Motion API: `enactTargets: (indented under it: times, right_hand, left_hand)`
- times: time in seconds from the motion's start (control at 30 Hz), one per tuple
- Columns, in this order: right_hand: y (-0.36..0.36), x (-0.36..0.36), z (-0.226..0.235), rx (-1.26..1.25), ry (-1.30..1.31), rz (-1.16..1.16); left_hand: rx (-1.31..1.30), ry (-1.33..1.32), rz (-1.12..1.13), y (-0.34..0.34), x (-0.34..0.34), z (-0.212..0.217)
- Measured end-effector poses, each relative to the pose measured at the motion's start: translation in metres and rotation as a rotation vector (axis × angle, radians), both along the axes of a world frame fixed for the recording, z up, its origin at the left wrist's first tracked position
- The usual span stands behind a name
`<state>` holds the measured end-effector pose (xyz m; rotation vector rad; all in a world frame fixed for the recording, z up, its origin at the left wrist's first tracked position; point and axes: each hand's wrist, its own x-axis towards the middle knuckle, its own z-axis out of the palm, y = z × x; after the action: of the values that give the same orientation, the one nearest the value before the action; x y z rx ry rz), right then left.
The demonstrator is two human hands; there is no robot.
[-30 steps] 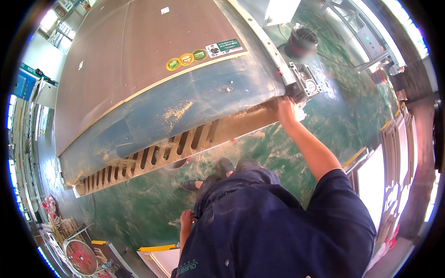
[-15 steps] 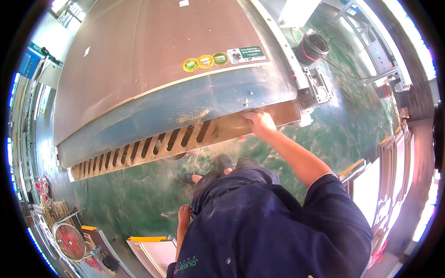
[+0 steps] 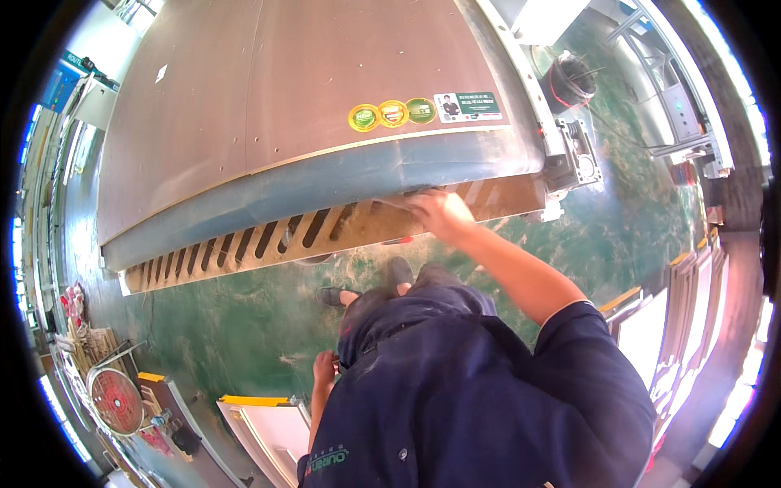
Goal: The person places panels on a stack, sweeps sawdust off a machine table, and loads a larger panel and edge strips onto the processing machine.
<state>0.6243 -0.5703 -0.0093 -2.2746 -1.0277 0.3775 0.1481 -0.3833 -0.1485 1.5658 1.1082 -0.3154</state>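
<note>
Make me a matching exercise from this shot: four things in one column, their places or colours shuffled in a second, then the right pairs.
Things:
1. right hand
2. left hand
3. round stickers
4. floor

Places or colours:
A. green, dusted with sawdust
B. on the brown board, near its edge
C. low beside the dark work clothes
D. at the slotted wooden ledge

Pairs: 1-D, 2-C, 3-B, 4-A

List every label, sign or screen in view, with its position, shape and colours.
Round yellow sticker: on the brown board, leftmost of a row near its front edge.
Round orange-yellow sticker: next in the row.
Round green sticker: third in the row.
Rectangular dark green and white label: right end of the row, with a small picture.
Blue sign: far left wall, partly visible.
</note>
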Motion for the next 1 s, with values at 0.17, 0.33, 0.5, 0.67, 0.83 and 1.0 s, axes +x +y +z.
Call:
enactTargets:
  times: [0.17, 0.33, 0.5, 0.67, 0.83, 1.0]
  right_hand:
    - [-0.053, 0.018, 0.019, -0.035, -0.178, -0.058]
    - [-0.132, 0.048, 0.018, -0.239, -0.323, -0.217]
    - [-0.169, 0.071, 0.011, -0.284, -0.311, -0.456]
    - [-0.146, 0.059, -0.001, -0.250, -0.139, -0.484]
    - [-0.100, 0.056, 0.010, -0.288, 0.193, -0.332]
    - [-0.045, 0.040, 0.008, -0.377, 0.200, -0.193]
  left_hand:
    - [-0.053, 0.022, 0.027, 0.007, 0.014, -0.002]
    - [-0.071, 0.075, 0.016, 0.013, 0.031, -0.007]
    - [-0.257, 0.242, 0.263, 0.016, 0.079, 0.020]
    - [-0.250, 0.208, 0.276, 0.020, 0.080, 0.020]
    - [-0.256, 0.197, 0.288, 0.012, 0.076, 0.035]
    - [-0.216, 0.208, 0.341, 0.002, 0.067, 0.035]
